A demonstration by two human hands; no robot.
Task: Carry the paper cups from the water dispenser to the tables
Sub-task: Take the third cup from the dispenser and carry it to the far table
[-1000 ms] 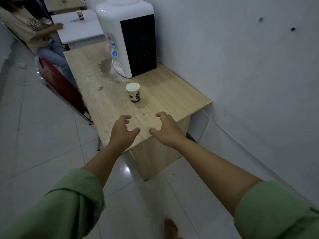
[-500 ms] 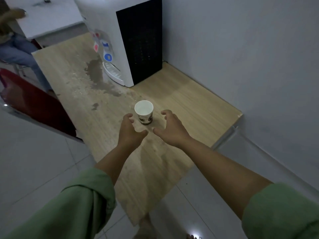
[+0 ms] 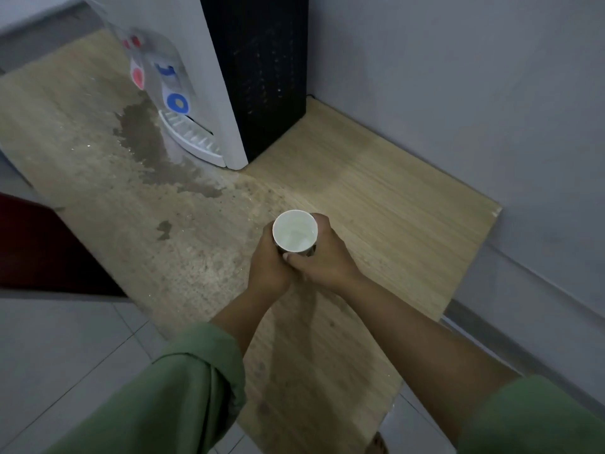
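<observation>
A white paper cup (image 3: 295, 230) with water inside stands upright on the wooden table (image 3: 393, 204), a little in front of the white and black water dispenser (image 3: 226, 77). My left hand (image 3: 268, 267) wraps the cup's left side and my right hand (image 3: 324, 257) wraps its right side, so both hands close around it. The cup's printed lower wall is mostly hidden by my fingers. I cannot tell whether the cup still touches the tabletop.
A dark water puddle (image 3: 147, 142) spreads across the table in front of the dispenser's drip tray (image 3: 190, 139). A grey wall (image 3: 458, 93) runs along the right. A red chair (image 3: 29, 244) sits at the left edge, above pale floor tiles (image 3: 65, 348).
My view has moved closer to the table. Both hands, which were open and apart on either side of the cup, have come together and closed around it.
</observation>
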